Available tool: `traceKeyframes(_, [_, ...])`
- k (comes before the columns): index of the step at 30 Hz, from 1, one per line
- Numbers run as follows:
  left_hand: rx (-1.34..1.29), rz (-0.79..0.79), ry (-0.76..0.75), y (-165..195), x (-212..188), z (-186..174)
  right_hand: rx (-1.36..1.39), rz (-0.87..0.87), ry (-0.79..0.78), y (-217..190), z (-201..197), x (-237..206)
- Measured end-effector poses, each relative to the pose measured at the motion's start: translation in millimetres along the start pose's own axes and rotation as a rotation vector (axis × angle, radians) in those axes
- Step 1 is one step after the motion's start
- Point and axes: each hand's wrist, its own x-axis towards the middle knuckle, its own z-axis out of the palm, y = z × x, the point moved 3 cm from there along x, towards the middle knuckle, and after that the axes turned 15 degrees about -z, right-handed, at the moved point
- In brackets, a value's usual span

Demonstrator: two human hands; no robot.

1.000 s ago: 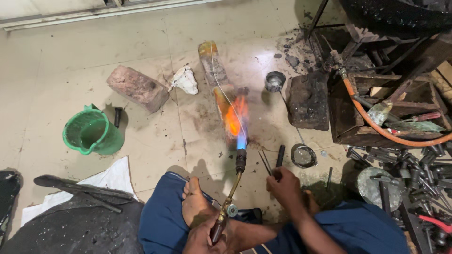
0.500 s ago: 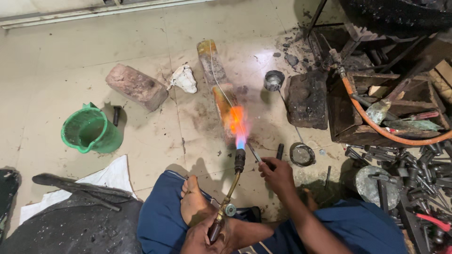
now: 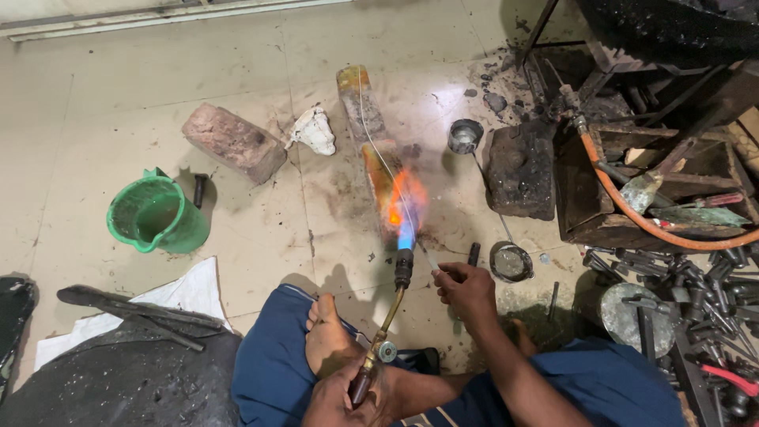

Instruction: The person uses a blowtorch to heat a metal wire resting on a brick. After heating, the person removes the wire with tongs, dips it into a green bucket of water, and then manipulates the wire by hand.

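Both hands engaged, seated cross-legged

The left hand (image 3: 348, 395) is held low at the bottom edge of the view, fingers wrapped in a closed grip, wrist close to the body. The right arm is extended forward from the lower right, and the right hand (image 3: 468, 289) is kept out in front with fingertips pinched together. A bare foot is tucked between the two arms.

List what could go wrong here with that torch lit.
The right hand holds a thin rod beside the flame; fingers could burn. The bare foot sits under the torch, so a slip of the left hand might scorch it. The orange hose lies nearby.
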Motion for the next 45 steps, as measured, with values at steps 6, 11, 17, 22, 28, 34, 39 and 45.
traceKeyframes(6, [-0.025,0.075,-0.012,10,-6,-4,-0.023,-0.021,0.000,-8,1,-4])
traceKeyframes(11, [-0.052,0.062,0.042,-1,1,0,0.002,-0.084,0.006,-20,7,2])
traceKeyframes(17, [-0.007,0.205,0.223,7,0,0,-0.005,-0.078,0.000,-37,18,16])
traceKeyframes(22, [0.043,0.261,0.246,22,-3,-6,0.009,-0.097,-0.081,-37,23,13])
traceKeyframes(28, [-0.007,0.106,0.203,13,3,0,-0.034,-0.015,-0.084,-8,-3,-7])
traceKeyframes(34, [0.096,0.071,0.049,-23,44,1,-0.060,0.027,-0.138,21,-20,-36])
traceKeyframes(39, [0.000,0.131,0.134,-38,57,7,-0.153,0.044,-0.130,20,-11,-49])
traceKeyframes(45, [-0.035,0.086,0.059,-37,54,4,-0.244,0.039,-0.171,9,-5,-53])
